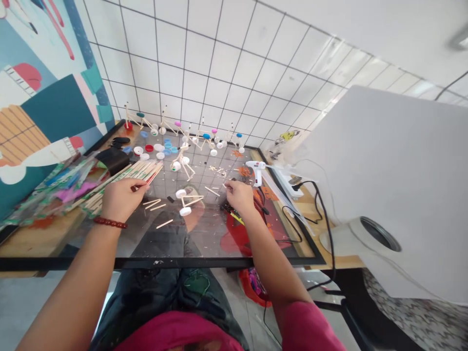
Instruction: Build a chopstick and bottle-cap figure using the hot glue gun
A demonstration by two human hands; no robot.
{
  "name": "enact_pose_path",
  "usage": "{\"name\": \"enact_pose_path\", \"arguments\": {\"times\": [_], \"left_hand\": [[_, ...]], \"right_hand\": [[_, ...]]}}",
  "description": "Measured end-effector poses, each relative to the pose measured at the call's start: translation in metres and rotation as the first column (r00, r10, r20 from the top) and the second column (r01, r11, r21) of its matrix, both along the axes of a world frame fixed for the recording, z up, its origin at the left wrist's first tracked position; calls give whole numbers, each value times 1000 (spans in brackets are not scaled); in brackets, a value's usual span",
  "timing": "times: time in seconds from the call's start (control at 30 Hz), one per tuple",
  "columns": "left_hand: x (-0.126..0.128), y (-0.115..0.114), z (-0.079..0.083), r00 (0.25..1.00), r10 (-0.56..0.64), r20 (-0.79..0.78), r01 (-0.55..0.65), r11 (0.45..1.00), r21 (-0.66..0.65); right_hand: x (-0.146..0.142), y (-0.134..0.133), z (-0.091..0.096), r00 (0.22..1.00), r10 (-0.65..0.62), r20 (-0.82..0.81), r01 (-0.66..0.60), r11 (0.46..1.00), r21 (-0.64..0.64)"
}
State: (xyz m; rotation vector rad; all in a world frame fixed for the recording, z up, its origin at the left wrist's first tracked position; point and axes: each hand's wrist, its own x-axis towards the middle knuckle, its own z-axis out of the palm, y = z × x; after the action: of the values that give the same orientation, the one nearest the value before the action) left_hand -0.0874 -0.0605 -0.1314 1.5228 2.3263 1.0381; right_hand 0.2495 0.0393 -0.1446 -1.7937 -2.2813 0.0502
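Head view: the left hand (122,197) rests on the glass table (204,243), its fingers curled shut around a thin stick (143,184) with a reddish end. The stick lies against the near end of a bundle of sticks (126,179) that fans out on the left side of the table. A bead bracelet (109,223) sits on that wrist.

The right hand (239,195) is well apart from the left, knuckles up, its fingertips (228,185) drawn together low over the glass. It may be pinching a short bit of wood, but the piece is too small to make out.

Between the two hands lies a small model (186,200) made of sticks and two white caps, touched by neither hand. A few loose sticks (155,204) lie just left of it.

A white glue gun (256,168) stands just beyond the right hand, with a power strip (288,178) to its right. Farther back lie bottle caps (155,147), and a row of models (197,134) stands along the tiled wall (226,63).
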Motion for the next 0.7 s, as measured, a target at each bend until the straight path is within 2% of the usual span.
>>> {"name": "enact_pose_path", "arguments": {"times": [0.17, 0.3, 0.43, 0.7], "left_hand": [[1, 0, -3, 1000, 5, 17, -6, 998, 63], [1, 1, -2, 998, 36, 45, -39, 996, 76], [1, 2, -2, 997, 44, 61, -49, 995, 87], [1, 2, -4, 999, 38, 27, -40, 996, 78]], "right_hand": [[-2, 1, -1, 1000, 13, -8, -13, 1000, 2], [0, 2, 1, 999, 42, -5, -42, 999, 14], [1, 8, 4, 1000, 21, 10, -21, 1000, 23], [-15, 19, -3, 996, 92, 21, -91, 995, -37]]}}
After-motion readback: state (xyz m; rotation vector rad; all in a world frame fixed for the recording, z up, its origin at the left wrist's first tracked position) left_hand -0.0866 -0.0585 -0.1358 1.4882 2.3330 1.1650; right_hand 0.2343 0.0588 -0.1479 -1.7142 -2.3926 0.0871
